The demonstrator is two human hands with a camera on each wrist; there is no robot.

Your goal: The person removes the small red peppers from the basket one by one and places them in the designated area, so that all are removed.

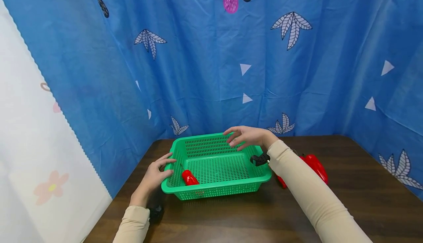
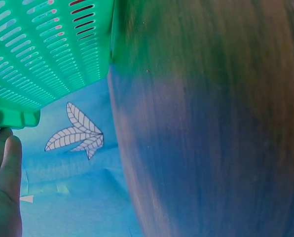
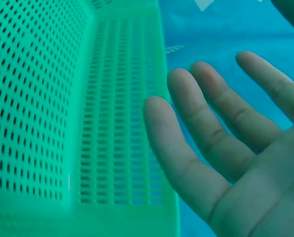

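A green plastic basket (image 1: pixel 218 188) with slotted walls stands on the table, and one glossy red pepper (image 1: pixel 190 177) with a thin stem lies in its front left part. My left hand (image 1: pixel 155 173) is at the basket's left rim, its fingers and thumb extended and spread around the edge. In the left wrist view, its fingertips (image 2: pixel 11 145) are right at the rim. Above the far right part of the basket is my right hand (image 1: pixel 248 137), palm down with loosely bent fingers and nothing in it. The right wrist view shows those fingers spread beside the basket wall (image 3: pixel 122 113).
More red peppers (image 1: pixel 315 166) lie on the table to the right of the basket, partly hidden by my right forearm. The dark wooden table (image 1: pixel 231 221) ends at a blue patterned curtain (image 1: pixel 214 70). A pale curtain (image 1: pixel 39 144) hangs at left.
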